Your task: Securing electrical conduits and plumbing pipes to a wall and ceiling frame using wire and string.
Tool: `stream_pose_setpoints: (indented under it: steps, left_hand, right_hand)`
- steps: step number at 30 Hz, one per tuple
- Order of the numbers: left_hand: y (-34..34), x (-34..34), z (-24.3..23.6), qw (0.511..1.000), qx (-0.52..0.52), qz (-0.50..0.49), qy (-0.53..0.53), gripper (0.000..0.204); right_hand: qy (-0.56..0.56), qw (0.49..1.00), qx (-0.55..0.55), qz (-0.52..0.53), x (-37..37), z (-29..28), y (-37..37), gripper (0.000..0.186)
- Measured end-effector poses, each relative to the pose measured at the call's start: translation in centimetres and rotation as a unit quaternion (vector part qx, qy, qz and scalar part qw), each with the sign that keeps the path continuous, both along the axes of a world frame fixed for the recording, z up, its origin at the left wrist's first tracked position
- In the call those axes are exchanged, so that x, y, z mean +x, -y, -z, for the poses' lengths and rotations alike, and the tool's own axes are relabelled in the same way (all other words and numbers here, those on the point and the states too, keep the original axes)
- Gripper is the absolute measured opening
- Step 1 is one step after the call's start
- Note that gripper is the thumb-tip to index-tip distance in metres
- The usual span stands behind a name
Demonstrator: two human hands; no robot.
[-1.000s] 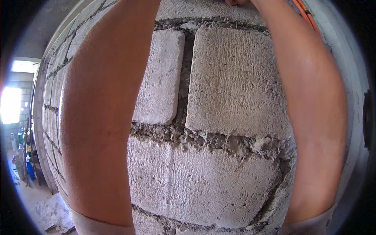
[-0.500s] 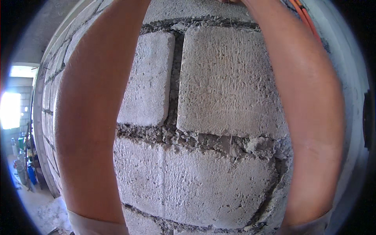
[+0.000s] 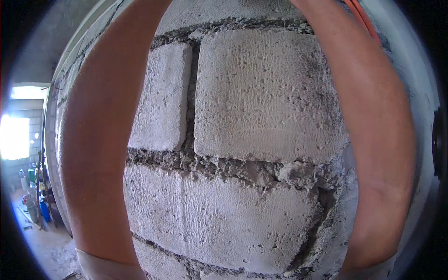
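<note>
Both my forearms reach up in front of a block wall, the left forearm (image 3: 102,140) on the left side and the right forearm (image 3: 375,135) on the right. They run past the upper edge, so neither hand shows, nor anything they may hold. Between the arms are rough grey blocks: a large one (image 3: 266,98) at the upper middle, a narrow one (image 3: 161,98) to its left and a wide one (image 3: 233,219) below. Crumbly mortar (image 3: 233,169) fills the uneven joint between the rows.
Orange tubes (image 3: 364,21) run down at the upper right, beside a smoother grey wall surface (image 3: 413,60). At far left, a bright window opening (image 3: 14,137) lights a room. A blue container (image 3: 45,211) and other clutter stand on its floor.
The wall has shifted slightly left in view, and my forearms stand a little farther apart. Parts of my hands and a thin hanging thread, visible at the top before, no longer show.
</note>
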State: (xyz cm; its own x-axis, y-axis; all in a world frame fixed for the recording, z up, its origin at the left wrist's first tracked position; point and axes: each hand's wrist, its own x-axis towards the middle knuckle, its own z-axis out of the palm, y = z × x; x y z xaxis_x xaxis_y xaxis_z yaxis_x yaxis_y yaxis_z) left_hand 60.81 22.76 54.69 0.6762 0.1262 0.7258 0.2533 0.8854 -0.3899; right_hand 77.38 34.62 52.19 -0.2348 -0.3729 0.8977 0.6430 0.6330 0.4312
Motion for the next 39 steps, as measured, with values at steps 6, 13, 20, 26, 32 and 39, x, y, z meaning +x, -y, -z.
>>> stream_pose_setpoints:
  steps: [6,13,20,26,32,39]
  left_hand:
    - [-1.5,1.8,2.3,0.934,-0.052,0.334,0.115,0.033]
    - [0.1,1.3,1.3,0.993,-0.097,0.067,0.020,0.034]
    - [2.9,-0.5,2.0,0.976,-0.043,0.196,0.079,0.033]
    - [-0.7,1.4,15.5,0.881,-0.046,0.419,0.216,0.037]
    - [-5.2,2.1,25.8,0.918,-0.080,0.353,0.160,0.045]
    - [-5.6,2.0,27.1,0.912,-0.069,0.378,0.145,0.046]
  right_hand:
    - [-0.026,0.994,-0.074,-0.077,1.5,3.1,-0.5,0.020]
    - [0.012,0.997,0.007,-0.077,1.5,5.5,-0.9,0.020]
    - [0.028,0.994,0.009,-0.104,1.7,5.5,-0.9,0.019]
    - [0.066,0.986,0.041,-0.144,2.4,6.6,-2.4,0.019]
    - [0.062,0.988,0.067,-0.121,2.5,10.2,-2.5,0.019]
    - [0.059,0.991,0.067,-0.099,4.0,14.7,-0.7,0.019]
